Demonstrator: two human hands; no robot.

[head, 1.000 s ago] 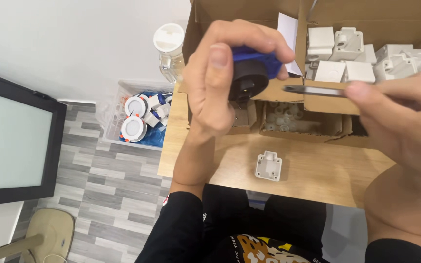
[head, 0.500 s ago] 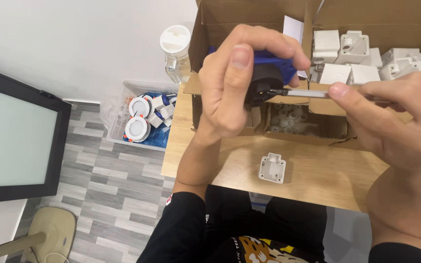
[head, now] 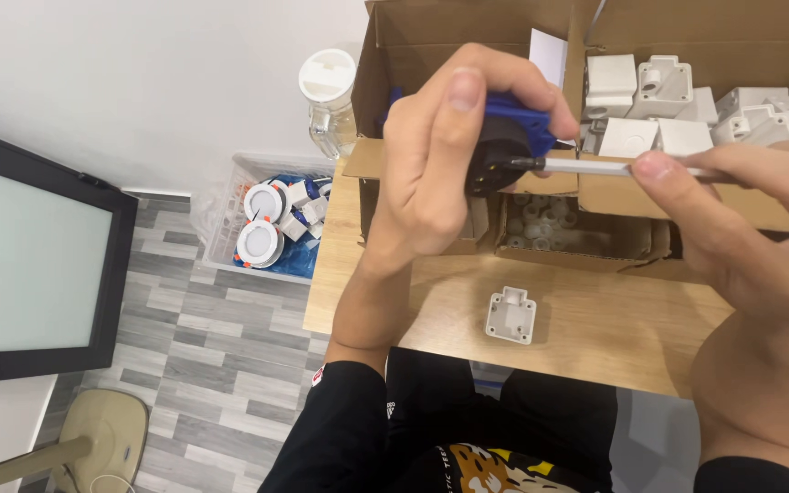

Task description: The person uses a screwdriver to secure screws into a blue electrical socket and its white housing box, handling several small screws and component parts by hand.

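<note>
Since a second ago, both hands have drawn together, bringing the screwdriver [head: 614,168] tip against the blue-and-black plug [head: 504,146]. The left hand [head: 440,155] grips the plug above the wooden table [head: 595,329]; the right hand [head: 741,237] pinches the screwdriver's metal shaft. A small white plastic housing [head: 510,316] lies on the table below, beside open cardboard boxes [head: 687,196].

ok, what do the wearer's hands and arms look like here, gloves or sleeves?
No gloves: both hands are bare, left hand and right hand. No rings or watch visible. Black sleeves are pushed up, forearms uncovered; a small red mark sits at the left cuff.
</note>
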